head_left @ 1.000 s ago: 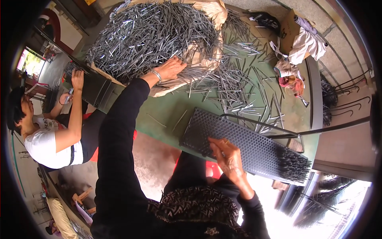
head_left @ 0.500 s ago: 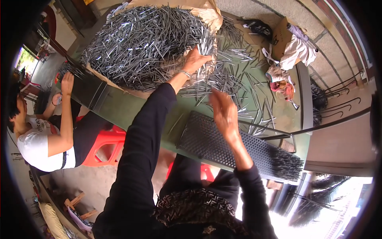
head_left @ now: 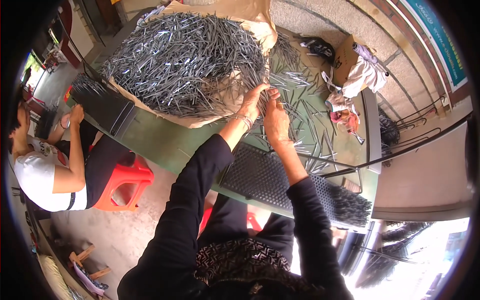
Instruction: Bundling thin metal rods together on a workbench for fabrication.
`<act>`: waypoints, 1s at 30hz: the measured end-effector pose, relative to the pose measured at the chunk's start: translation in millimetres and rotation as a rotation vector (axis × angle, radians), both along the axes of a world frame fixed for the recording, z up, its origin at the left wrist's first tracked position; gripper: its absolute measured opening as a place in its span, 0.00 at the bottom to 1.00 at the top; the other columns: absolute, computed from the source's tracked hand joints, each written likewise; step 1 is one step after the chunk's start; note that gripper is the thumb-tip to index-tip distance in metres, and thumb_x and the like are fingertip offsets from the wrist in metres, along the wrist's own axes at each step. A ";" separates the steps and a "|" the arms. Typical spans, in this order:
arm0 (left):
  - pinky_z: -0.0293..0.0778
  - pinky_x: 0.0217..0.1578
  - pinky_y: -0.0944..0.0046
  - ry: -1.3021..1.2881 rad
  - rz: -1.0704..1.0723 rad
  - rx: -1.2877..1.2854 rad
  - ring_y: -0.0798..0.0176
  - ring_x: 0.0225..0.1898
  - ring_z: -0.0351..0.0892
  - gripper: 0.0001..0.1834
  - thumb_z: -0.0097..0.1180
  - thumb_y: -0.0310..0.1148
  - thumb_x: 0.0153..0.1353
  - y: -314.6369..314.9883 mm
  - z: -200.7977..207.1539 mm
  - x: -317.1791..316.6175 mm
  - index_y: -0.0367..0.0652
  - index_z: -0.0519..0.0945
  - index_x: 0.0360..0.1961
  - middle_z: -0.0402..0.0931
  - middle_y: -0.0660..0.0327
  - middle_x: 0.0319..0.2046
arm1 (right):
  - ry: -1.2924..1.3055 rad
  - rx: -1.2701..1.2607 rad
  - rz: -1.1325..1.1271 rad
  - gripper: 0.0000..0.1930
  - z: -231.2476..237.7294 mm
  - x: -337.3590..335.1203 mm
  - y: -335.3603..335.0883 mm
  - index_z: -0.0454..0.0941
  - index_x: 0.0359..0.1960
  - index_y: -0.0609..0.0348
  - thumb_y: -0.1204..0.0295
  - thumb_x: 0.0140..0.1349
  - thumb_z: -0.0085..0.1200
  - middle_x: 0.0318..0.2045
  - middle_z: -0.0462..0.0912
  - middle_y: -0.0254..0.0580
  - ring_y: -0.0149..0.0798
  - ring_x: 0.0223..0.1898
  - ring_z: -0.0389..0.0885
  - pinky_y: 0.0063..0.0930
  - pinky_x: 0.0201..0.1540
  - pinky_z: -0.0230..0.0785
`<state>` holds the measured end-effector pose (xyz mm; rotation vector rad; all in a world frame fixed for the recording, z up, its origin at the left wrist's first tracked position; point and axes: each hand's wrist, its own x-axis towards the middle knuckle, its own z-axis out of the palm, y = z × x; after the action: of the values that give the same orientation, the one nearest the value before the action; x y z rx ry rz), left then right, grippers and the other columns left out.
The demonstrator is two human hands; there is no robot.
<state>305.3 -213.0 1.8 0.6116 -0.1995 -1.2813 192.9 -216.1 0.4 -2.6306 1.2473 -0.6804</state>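
Note:
A large heap of thin grey metal rods (head_left: pixel 165 65) lies on brown paper (head_left: pixel 187 121) on the green table. At the heap's right edge my left hand (head_left: pixel 249 106) is closed round a bunch of rods that fans out beyond its fingers. My right hand (head_left: pixel 276 120) meets it there, its fingers curled closed against the left fingertips; what they grip is hidden. Below my hands a black perforated tray (head_left: pixel 260 172) lies along the table's near edge. Rods stand packed upright in its right end (head_left: pixel 352 205).
Loose rods (head_left: pixel 315 120) are scattered right of my hands. Beyond them lie a cardboard box (head_left: pixel 345 60), a white cloth (head_left: pixel 361 77) and gloves (head_left: pixel 344 115). A black metal bar (head_left: pixel 395 155) crosses at right. Left, a co-worker (head_left: pixel 45 170) sits by another rod-filled tray (head_left: pixel 100 100).
My left hand has drawn nearer with its bunch of rods. My right hand has moved up from over the tray to meet it, and its fingers have closed.

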 end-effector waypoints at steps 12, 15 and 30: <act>0.74 0.28 0.62 -1.066 0.334 0.200 0.60 0.27 0.82 0.12 0.62 0.29 0.49 68.3 3.4 16.3 0.34 0.79 0.34 0.82 0.56 0.26 | -0.602 0.151 0.286 0.43 30.1 26.8 11.3 0.57 0.64 0.71 0.56 0.56 0.65 0.56 0.70 0.66 0.54 0.60 0.70 0.38 0.61 0.64; 0.75 0.42 0.56 -1.315 0.321 0.407 0.52 0.41 0.83 0.21 0.62 0.32 0.51 93.7 -25.4 30.9 0.35 0.76 0.47 0.82 0.48 0.36 | -0.953 0.682 0.389 0.49 17.6 61.3 46.1 0.48 0.67 0.72 0.62 0.53 0.70 0.58 0.68 0.57 0.44 0.60 0.67 0.34 0.64 0.59; 0.73 0.41 0.61 -1.160 0.338 0.245 0.64 0.39 0.80 0.20 0.61 0.37 0.55 134.7 -60.8 7.0 0.37 0.76 0.45 0.81 0.52 0.35 | -0.657 0.507 0.175 0.20 -7.7 55.6 76.1 0.79 0.36 0.66 0.59 0.68 0.44 0.32 0.81 0.64 0.62 0.39 0.80 0.45 0.40 0.71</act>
<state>312.2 -78.3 -59.0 1.4893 -0.8549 -0.4988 248.5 -140.0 -7.3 -1.8508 0.8363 -0.9392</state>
